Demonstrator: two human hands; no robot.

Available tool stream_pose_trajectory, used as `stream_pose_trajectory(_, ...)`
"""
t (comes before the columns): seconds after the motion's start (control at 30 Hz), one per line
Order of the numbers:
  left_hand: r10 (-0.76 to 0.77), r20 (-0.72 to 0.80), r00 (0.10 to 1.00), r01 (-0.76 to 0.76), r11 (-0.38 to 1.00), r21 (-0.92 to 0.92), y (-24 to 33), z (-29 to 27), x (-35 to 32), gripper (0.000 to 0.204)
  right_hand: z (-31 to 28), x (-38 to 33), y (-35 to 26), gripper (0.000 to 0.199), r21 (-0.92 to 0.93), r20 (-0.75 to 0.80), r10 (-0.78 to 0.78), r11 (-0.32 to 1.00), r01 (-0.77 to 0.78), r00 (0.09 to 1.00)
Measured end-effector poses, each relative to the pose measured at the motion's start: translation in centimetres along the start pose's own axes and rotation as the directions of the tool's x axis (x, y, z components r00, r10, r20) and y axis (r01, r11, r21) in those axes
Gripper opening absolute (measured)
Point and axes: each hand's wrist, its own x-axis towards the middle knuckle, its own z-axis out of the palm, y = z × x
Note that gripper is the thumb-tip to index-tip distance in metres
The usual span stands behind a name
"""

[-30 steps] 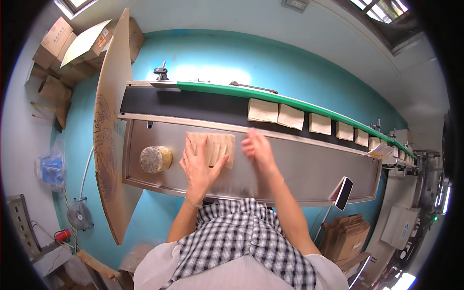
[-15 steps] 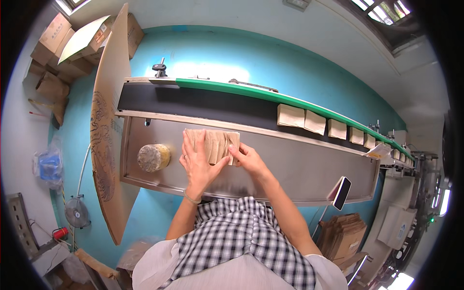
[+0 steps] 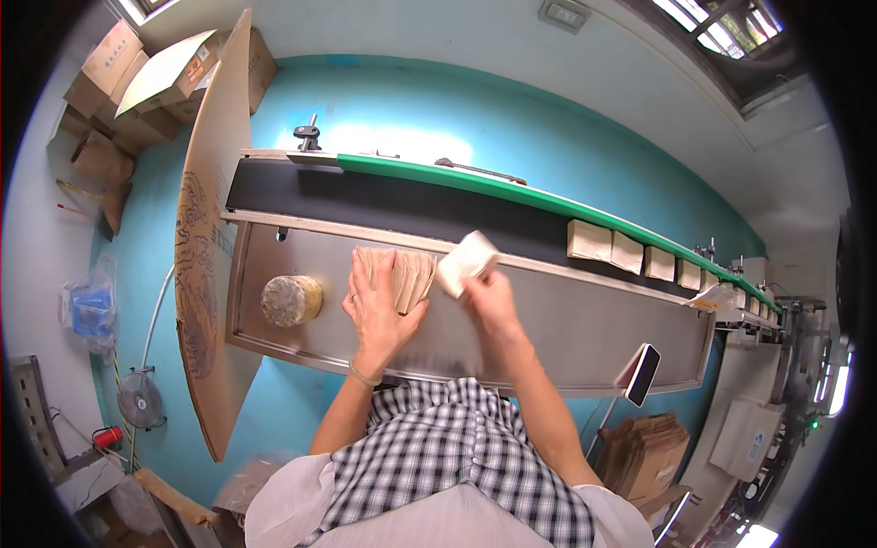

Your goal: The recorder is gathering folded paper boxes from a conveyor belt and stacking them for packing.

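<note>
Packet (image 3: 467, 262) pinched in right hand (image 3: 491, 297) | left hand (image 3: 376, 310) fingers spread on packet stack (image 3: 406, 274)

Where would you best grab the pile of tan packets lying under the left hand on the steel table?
Probably by its two long sides, from above: the pile of packets lies flat and fanned, the left hand covers its near end, and both flanks look free.

roll (image 3: 290, 300) left of packets (image 3: 402, 277) – conveyor (image 3: 411, 205) behind
</note>
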Motion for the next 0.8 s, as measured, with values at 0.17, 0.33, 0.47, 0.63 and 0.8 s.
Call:
stream_pose_trajectory(0.17, 0.028, 0.026, 0.999, -0.024, 0.990, -0.139, 0.5, 0.3, 0.2, 0.085, -1.4, 0.5, -2.3, 0.040, 0.294, -0.165, 0.110, 0.954, -0.058, 0.980)
stream_pose_trajectory(0.33, 0.077, 0.017, 0.997, -0.068, 0.957, -0.283, 1.1, 1.8, -0.2, 0.081, 2.6, -1.3, -0.1, 0.038, -0.167, -0.078, -0.199, 0.969, 0.184, 0.977)
stream_pose_trajectory(0.47, 0.007, 0.035, 0.999, -0.002, 0.990, -0.139, 2.5, 0.0, -0.2, 0.082, 1.9, -2.6, -0.9, 0.038, 0.105, 0.046, 0.066, 0.992, -0.070, 0.997)
stream_pose_trajectory(0.63, 0.027, 0.004, 1.000, -0.027, 0.993, -0.115, 1.5, 0.2, 0.3, 0.081, -1.0, -2.2, -2.0, 0.040, -0.210, 0.278, 0.209, 0.966, -0.153, 0.937)
stream_pose_trajectory(0.8, 0.033, -0.036, 0.999, -0.038, 0.989, -0.146, 1.3, 0.3, 0.3, 0.075, -1.2, -1.1, -3.6, 0.029, -0.350, 0.218, 0.051, 0.936, 0.029, 0.975)
